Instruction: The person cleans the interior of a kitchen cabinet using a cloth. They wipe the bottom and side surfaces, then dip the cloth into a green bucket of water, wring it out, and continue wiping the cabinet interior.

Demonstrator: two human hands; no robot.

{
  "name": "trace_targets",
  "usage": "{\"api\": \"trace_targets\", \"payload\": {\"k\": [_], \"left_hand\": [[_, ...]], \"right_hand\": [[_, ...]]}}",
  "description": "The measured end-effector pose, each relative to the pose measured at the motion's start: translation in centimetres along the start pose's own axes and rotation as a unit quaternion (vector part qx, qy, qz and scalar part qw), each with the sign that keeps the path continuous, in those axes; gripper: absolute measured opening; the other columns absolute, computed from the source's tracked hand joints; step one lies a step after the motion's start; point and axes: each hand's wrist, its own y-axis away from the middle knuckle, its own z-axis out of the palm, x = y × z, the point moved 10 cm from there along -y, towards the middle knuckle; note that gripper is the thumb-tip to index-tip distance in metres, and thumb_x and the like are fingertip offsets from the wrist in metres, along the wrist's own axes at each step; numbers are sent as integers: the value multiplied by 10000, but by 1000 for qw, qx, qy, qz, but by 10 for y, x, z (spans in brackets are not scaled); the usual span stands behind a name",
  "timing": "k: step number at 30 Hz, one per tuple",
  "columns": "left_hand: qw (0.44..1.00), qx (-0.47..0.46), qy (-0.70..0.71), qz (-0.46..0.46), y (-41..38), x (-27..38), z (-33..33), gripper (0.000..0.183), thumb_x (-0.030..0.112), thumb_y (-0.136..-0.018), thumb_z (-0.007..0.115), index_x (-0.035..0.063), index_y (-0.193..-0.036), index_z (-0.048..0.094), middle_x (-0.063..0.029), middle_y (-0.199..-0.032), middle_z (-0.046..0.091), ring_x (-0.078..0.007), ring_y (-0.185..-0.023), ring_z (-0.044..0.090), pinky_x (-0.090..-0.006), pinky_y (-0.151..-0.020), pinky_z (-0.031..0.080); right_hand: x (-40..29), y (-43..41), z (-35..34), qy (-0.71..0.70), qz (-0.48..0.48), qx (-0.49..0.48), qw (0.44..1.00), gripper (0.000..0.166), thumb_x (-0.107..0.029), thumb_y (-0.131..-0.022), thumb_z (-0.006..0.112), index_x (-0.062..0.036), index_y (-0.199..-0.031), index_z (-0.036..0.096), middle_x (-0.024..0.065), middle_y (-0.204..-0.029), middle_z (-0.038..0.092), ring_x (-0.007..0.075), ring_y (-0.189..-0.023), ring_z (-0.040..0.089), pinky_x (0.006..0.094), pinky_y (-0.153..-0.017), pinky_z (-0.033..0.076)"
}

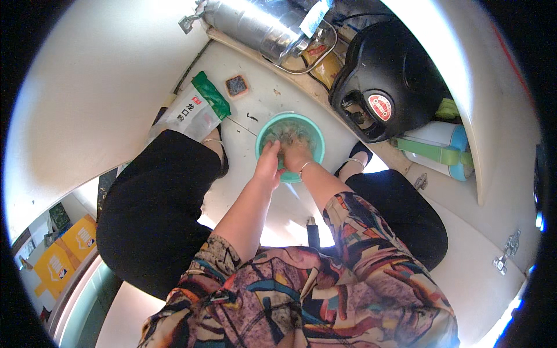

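A turquoise plastic bowl (pixel 320 135) stands on the pale floor between my feet. Inside it is a wet, dark, translucent mass (pixel 287 130) in what looks like water; its kind is unclear. My right hand (pixel 297 152) reaches down into this mass, and its fingers are hidden there. Over the bowl's near left side lies my left hand (pixel 269 162), fingertips inside and touching or close to the right hand. Whether either hand grips anything is not visible. A clear plastic food bag (pixel 187 111) with a green top and printed writing leans by my left foot.
A small square dark item with an orange rim (pixel 236 86) lies beyond the bag. At the far right, a low shelf edge bears a shiny metal vessel (pixel 256 30), a large black plastic jug (pixel 391 78) and a white-and-blue container (pixel 435 150) with a green strap. An open white cabinet door (pixel 87 87) flanks the left.
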Motion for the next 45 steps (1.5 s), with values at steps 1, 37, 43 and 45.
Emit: {"api": "trace_targets", "payload": {"k": [1, 37, 43, 45], "left_hand": [[1000, 9, -3, -10, -1, -4, -1, 636, 423, -957, 464, 197, -1491, 203, -52, -1496, 321, -242, -1329, 362, -543, -1026, 289], [981, -131, 145, 13, -67, -38, 6, 454, 479, -986, 370, 79, -1111, 543, -112, -1030, 608, -282, -918, 583, -423, -830, 481], [984, -1, 176, 22, -56, -28, -2, 442, 363, -1002, 418, -39, -1129, 548, -147, -1046, 603, -253, -867, 603, -393, -761, 500], [990, 98, 98, 7, -35, -14, -7, 460, 356, -1001, 422, -67, -1147, 533, -155, -1074, 600, -264, -887, 614, -406, -764, 510]], "right_hand": [[11, -11, 5, -49, 12, -3, 999, 546, -142, -749, 652, -64, -1272, 518, 214, -1304, 504, 382, -1115, 561, 416, -951, 458], [-36, 108, -71, -415, 12, 288, 863, 159, -137, -904, 486, -35, -994, 569, 187, -1041, 595, 334, -1074, 536, 425, -905, 417], [-8, 48, -54, -438, 81, 251, 860, 253, -251, -931, 480, -7, -927, 547, 235, -943, 619, 408, -904, 587, 481, -789, 450], [1, 36, -53, -431, 97, 227, 868, 287, -272, -942, 461, -1, -937, 555, 243, -921, 627, 427, -884, 593, 490, -777, 454]]}}
